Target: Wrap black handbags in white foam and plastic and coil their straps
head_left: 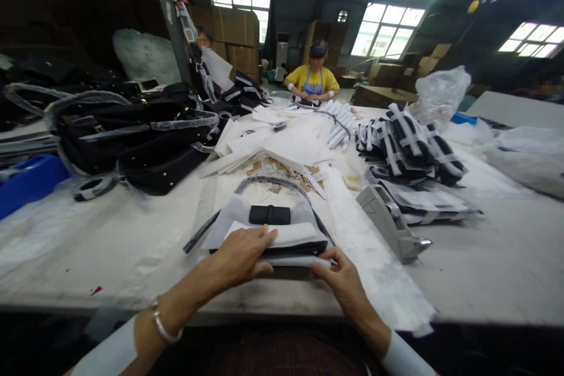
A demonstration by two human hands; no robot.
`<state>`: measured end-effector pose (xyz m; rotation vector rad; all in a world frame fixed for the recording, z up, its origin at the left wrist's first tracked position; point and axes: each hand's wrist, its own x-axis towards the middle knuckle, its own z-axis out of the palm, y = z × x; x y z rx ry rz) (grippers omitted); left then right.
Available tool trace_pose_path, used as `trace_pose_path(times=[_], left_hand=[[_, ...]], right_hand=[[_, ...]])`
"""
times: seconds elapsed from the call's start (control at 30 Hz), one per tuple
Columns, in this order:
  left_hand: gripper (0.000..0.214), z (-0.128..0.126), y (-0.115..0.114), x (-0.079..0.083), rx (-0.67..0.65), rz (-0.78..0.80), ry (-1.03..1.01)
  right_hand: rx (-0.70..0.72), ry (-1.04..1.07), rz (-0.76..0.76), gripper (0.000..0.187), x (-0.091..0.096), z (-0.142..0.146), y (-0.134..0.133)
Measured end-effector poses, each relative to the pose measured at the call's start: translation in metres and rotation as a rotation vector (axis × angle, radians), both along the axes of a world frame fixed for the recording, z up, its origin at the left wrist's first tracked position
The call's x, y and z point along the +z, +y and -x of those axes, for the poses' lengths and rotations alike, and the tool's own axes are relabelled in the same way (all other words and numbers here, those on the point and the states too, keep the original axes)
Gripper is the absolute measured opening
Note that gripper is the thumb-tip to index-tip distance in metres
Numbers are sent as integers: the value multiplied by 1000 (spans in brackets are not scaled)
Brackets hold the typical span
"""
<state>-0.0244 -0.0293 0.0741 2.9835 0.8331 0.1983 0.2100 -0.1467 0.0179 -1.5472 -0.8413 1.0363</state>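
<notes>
Left hand (240,258), right hand (341,279) press flat paper-wrapped black handbag (271,232).

The left hand (240,258) lies flat on a paper-wrapped black handbag (269,215) — the right hand (341,282) pinches its near edge. More black bags (132,141) pile on the tabletop (484,258).

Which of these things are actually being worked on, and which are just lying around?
In hand: left hand, right hand, black handbag, white paper over it.
Lying about: pile of black bags, paper tags, striped bundles, grey stand, blue tub.
</notes>
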Motion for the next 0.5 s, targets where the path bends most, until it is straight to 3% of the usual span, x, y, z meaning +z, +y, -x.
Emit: trace_pose_path(times=[0.13, 0.23, 0.33, 0.4, 0.5], left_hand=[[55, -7, -21, -43, 127, -232, -99], [42, -7, -27, -66, 128, -368, -227], [38, -4, -27, -73, 121, -428, -286], [39, -2, -27, -72, 113, -436, -286], [40, -1, -26, -71, 111, -435, -276]], right_hand=[[-20, -119, -32, 44, -18, -2, 1], [-19, -550, -111, 40, -19, -13, -5], [-63, -1052, -380, 32, 0, -19, -10], [35, -1279, -549, 37, 19, -13, -7], [366, -1490, -595, 67, 40, 7, 11]])
